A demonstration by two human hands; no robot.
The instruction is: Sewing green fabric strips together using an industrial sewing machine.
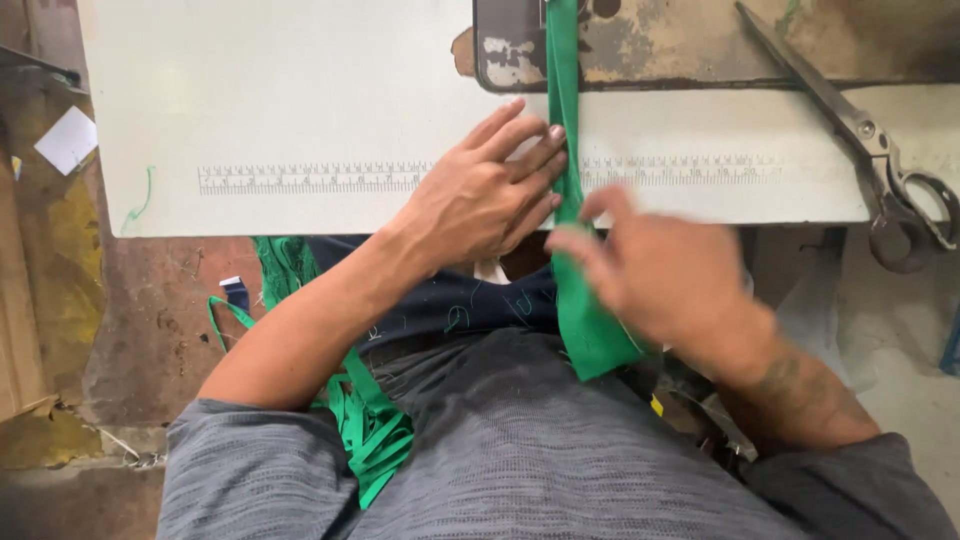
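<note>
A long green fabric strip runs from the sewing machine bed down over the table edge into my lap. My left hand lies flat on the white table, fingers together, their tips pressing the strip's left edge. My right hand is blurred just off the table's front edge, its fingers pinching the green strip where it hangs down.
Large metal scissors lie at the table's right side. A printed ruler scale runs along the table's front. More green strips hang by my left leg. A white paper scrap lies on the floor at left.
</note>
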